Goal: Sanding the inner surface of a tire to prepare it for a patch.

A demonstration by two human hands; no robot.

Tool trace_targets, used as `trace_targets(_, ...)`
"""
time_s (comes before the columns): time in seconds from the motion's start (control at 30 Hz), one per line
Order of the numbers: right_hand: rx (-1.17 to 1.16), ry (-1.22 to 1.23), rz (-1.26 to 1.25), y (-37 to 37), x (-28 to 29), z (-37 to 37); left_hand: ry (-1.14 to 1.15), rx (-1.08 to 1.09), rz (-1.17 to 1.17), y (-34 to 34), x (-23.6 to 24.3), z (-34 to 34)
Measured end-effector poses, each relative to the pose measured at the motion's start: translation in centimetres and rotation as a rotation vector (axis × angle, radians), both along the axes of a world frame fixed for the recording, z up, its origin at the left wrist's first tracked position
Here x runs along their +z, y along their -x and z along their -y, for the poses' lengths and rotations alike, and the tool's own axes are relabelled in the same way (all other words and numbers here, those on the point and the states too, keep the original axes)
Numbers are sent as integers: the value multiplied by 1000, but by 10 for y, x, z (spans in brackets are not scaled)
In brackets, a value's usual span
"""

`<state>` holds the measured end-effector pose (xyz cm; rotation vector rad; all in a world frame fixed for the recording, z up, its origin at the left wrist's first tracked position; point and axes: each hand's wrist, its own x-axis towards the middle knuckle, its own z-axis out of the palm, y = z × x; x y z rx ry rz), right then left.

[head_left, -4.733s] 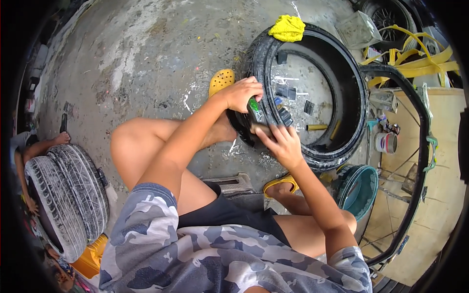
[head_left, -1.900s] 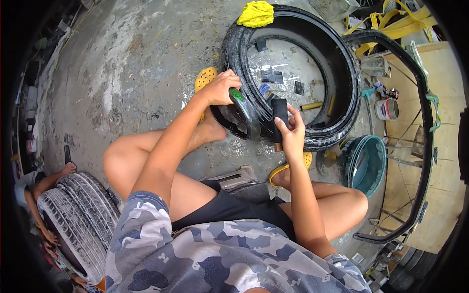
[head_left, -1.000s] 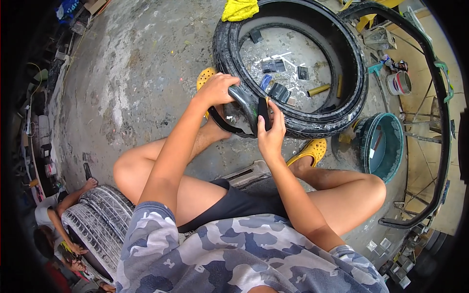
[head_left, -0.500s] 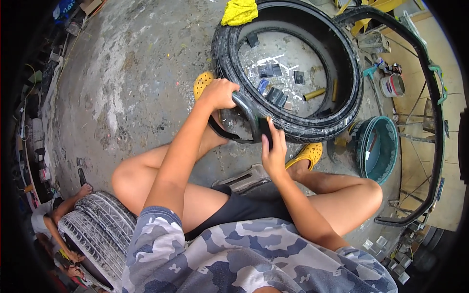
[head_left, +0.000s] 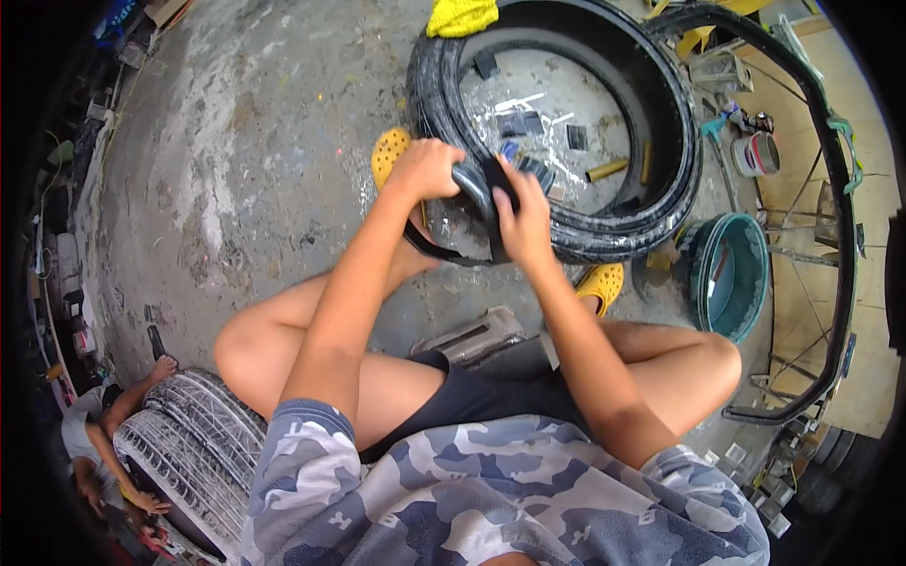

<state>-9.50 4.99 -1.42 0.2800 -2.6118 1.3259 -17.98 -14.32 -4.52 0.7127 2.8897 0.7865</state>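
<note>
My left hand [head_left: 425, 170] is closed around the upper end of a glossy, curved black loop-shaped part [head_left: 475, 189], which hangs over the floor between my feet. Its thin lower rim [head_left: 434, 249] curves round near my left ankle. My right hand [head_left: 527, 215] presses a thin dark sheet [head_left: 498, 177], like sandpaper, against the right side of the part, with thumb and fingers on either side. Just beyond both hands lies a large black tire [head_left: 618, 236] on its side, with a yellow cloth [head_left: 462, 16] draped on its far rim.
Inside the tire are dark square pieces [head_left: 577, 138] and a brass-coloured tube [head_left: 607, 171]. At right stand a green bucket of water [head_left: 698, 283], a white pail [head_left: 746, 156] and a large black frame [head_left: 840, 283]. Stacked tires [head_left: 189, 443] and another person [head_left: 90, 424] are at lower left.
My right hand has slid away from me along the curved part, taking the dark sheet with it toward the tire's edge. My left hand keeps its hold, almost in place.
</note>
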Motion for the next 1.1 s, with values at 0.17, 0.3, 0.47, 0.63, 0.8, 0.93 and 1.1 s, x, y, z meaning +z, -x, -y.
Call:
trace_targets(0.17, -30, 79, -31, -66, -32, -15, 94, -9, 89, 0, 5, 1)
trace_targets(0.3, -75, 90, -119, -51, -23, 2, 84, 19, 29, -3, 3, 0)
trace_targets(0.47, -26, 104, -108, -30, -15, -2, 114, 6, 20, 0, 2, -2)
trace_targets(0.63, -117, 84, -62, -55, -35, -6, 148, -4, 38, 6, 1, -3)
trace_targets(0.8, -26, -99, -77, 1, 1, 4, 67, -1, 31, 3, -1, -4)
trace_targets(0.93, -61, 61, 95, -82, -28, -29, 147, 16, 28, -3, 1, -4)
trace_targets(1.1, -107, -116, 18, 5, 3, 9, 91, 21, 77, 3, 4, -6)
